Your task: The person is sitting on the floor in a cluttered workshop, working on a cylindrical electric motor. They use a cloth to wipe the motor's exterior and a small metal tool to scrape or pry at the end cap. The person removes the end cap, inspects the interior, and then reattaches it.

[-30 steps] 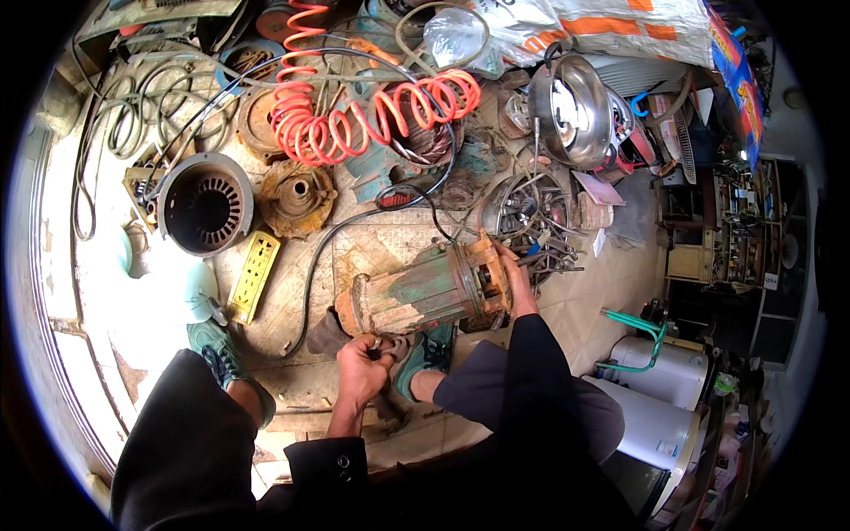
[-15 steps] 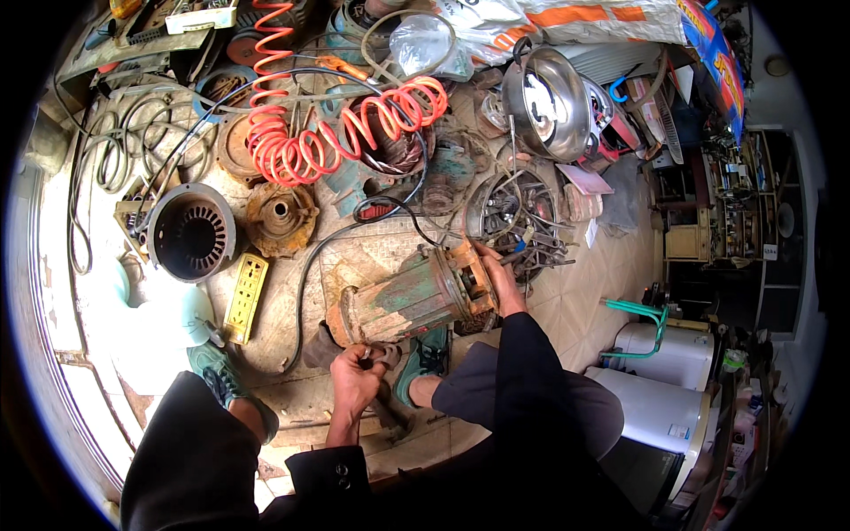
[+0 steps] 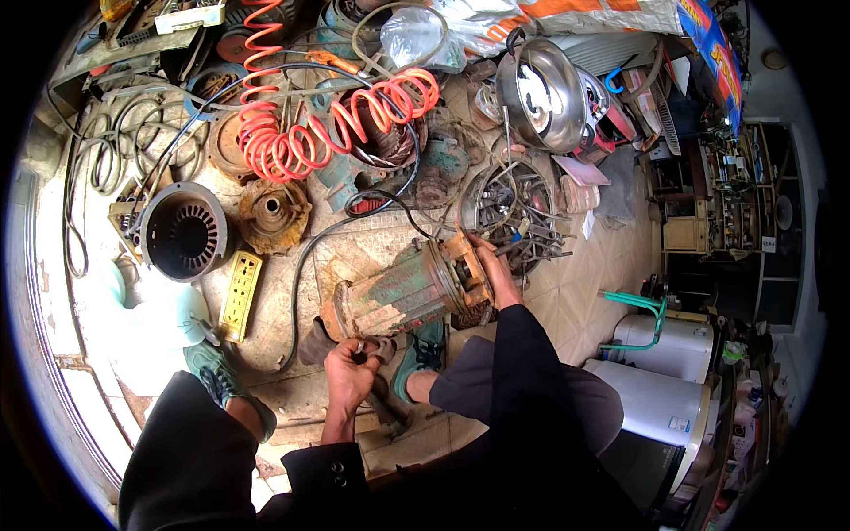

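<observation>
A worn electric motor (image 3: 398, 290) with chipped green paint lies on its side on the floor between my feet. Rust covers both its end pieces. My right hand (image 3: 498, 276) is wrapped round the rusty bracket (image 3: 469, 268) at its right end, the thumb along the top. At the left end, my left hand (image 3: 351, 375) is closed just below the rusty rim, fingers pinched; what lies in them is too small to make out. A greyish-brown cloth or glove-like piece (image 3: 315, 347) sits beside that hand, partly behind it.
A yellow power strip (image 3: 239, 296), a hollow stator housing (image 3: 186, 232) and a rusty flange (image 3: 274, 218) lie left of the motor. Beyond hangs a red coiled hose (image 3: 279, 142). A basin of tools (image 3: 513, 208) and a steel pot (image 3: 542, 93) stand at the right.
The whole scene has shifted slightly left in the view. Both hands keep nearly the same places at the motor's ends, with the left fingers turned a little.
</observation>
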Demonstrator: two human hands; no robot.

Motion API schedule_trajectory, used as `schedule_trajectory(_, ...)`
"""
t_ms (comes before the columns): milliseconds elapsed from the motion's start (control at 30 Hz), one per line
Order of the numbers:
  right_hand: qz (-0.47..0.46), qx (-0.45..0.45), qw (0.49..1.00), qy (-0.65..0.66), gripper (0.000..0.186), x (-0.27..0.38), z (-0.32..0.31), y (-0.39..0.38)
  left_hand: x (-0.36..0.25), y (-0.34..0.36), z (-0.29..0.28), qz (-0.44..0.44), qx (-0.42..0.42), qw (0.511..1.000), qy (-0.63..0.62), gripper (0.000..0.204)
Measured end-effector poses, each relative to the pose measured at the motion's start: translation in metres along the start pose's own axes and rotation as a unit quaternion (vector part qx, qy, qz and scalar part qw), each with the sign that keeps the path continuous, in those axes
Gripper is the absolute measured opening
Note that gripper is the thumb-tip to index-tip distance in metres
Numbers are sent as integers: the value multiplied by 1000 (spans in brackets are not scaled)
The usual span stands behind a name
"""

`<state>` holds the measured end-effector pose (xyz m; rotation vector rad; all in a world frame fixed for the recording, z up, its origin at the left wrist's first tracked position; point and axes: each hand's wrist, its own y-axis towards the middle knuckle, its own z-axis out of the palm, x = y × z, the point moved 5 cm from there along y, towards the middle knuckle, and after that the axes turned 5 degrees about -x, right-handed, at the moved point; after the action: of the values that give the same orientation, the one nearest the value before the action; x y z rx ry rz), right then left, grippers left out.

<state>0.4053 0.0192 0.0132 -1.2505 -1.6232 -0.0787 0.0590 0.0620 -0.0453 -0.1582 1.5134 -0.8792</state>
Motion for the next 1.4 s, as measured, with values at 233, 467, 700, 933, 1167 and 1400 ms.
schedule_trajectory(233, 26, 15, 999, -35, 54, 4, 0, -1, 4, 3, -1, 2, -3, 1000, -1, 14)
schedule_trajectory(467, 76, -12, 996, 52, 54, -6, 4, -1, -3, 7, -6, 6, -17, 999, -32, 15)
schedule_trajectory(700, 146, -64, 987, 3, 54, -7, 7, -2, -6, 14, -18, 17, -48, 996, -74, 14)
schedule_trajectory(933, 139, -155, 976, -66, 42, 28, 28, -20, -12, 17, -31, 41, -56, 987, -143, 17)
schedule_trajectory(1167, 46, -194, 966, -165, 45, 79, 52, -52, -9, 15, -43, 41, -95, 988, -118, 17)
schedule_trajectory(1400, 21, -183, 977, -108, 33, 78, 54, -40, -8, 14, -46, 35, -101, 991, -86, 19)
